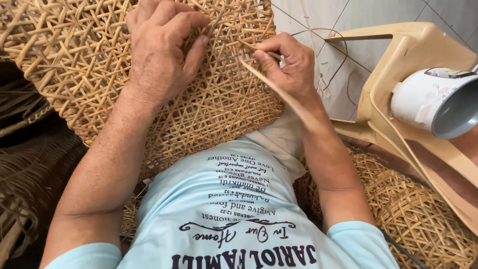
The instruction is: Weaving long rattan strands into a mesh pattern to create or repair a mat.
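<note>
A large woven rattan panel (74,60) with an open lattice weave lies across my lap. My left hand (162,50) presses flat on the upper middle of the weave, fingers curled into the lattice. My right hand (289,65) pinches a thin flat rattan strip (264,77) at the panel's right edge; the strip runs down along my right wrist.
A beige plastic chair (398,50) stands at the right with a white metal mug (438,102) lying on it. Another woven rattan piece (413,209) sits at lower right. Darker woven baskets (30,164) lie at the left. Pale floor tiles (318,15) show at top.
</note>
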